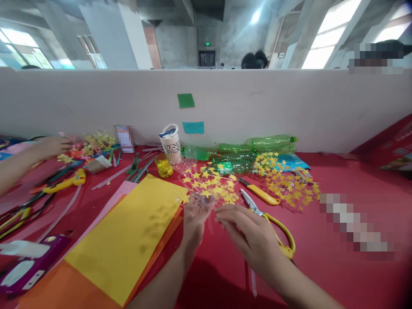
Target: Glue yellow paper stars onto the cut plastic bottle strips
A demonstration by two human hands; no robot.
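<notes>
Left hand (197,212) was clamped on yellow-star spray (218,189) at its 1 o'clock, right hand (252,227) just beside at 3, couldn't tell if gripping, scissors (256,210) at right hand's 1 o'clock.

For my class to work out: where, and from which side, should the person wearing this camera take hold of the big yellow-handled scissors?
Probably by the yellow handles, coming from the near right with the right hand. The silver blades point away to the far left, while the handles lie at the near end, partly hidden by that hand and forearm.
</notes>
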